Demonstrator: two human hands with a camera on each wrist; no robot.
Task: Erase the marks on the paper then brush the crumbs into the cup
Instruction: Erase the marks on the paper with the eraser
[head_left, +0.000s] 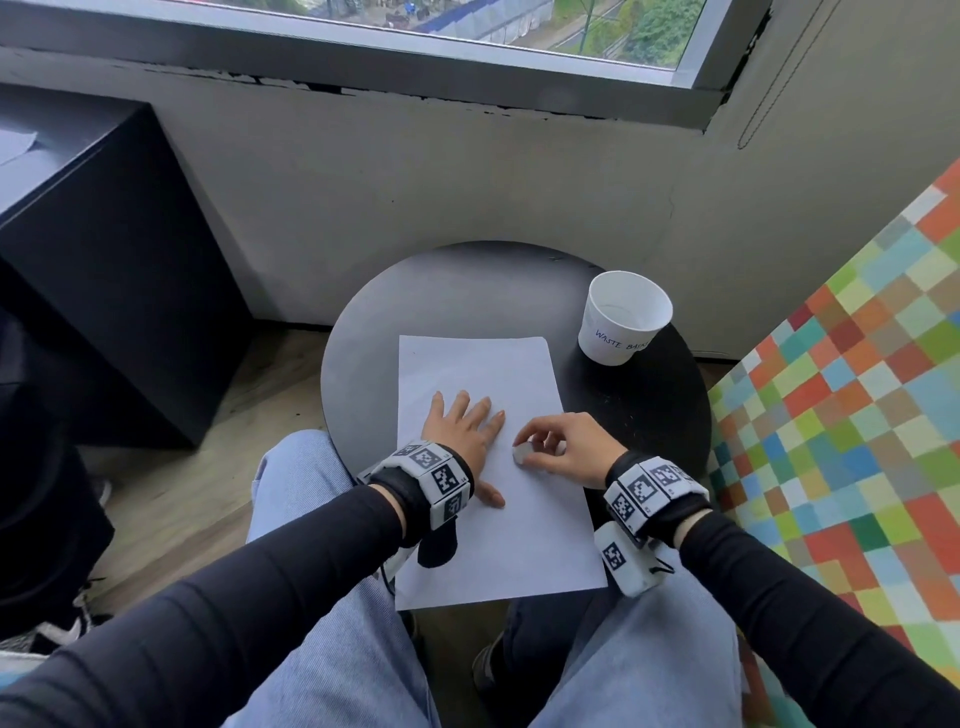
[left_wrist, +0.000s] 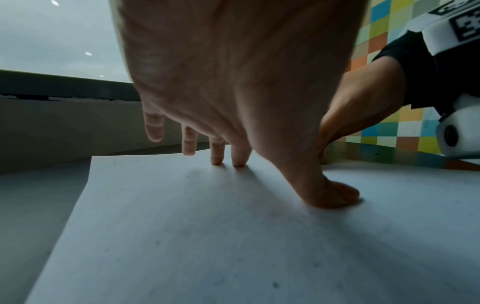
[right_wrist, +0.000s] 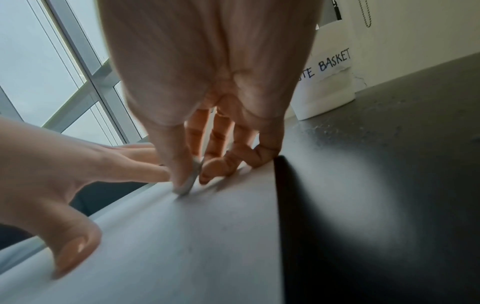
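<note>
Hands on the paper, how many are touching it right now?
2. The left hand lies flat on the paper, left of center. The right hand pinches an eraser against its right side.

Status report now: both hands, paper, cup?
Left hand flat on paper. Right hand pinches eraser against paper. Cup upright on table, path clear.

Round dark worktop (head_left: 363, 332) bearing a white paper sheet (head_left: 467, 369) and, well apart, an upright white cup (head_left: 626, 317).

Black sleeves (head_left: 270, 582), marker-tagged wristbands (head_left: 434, 475), blue jeans (head_left: 322, 649)
</note>
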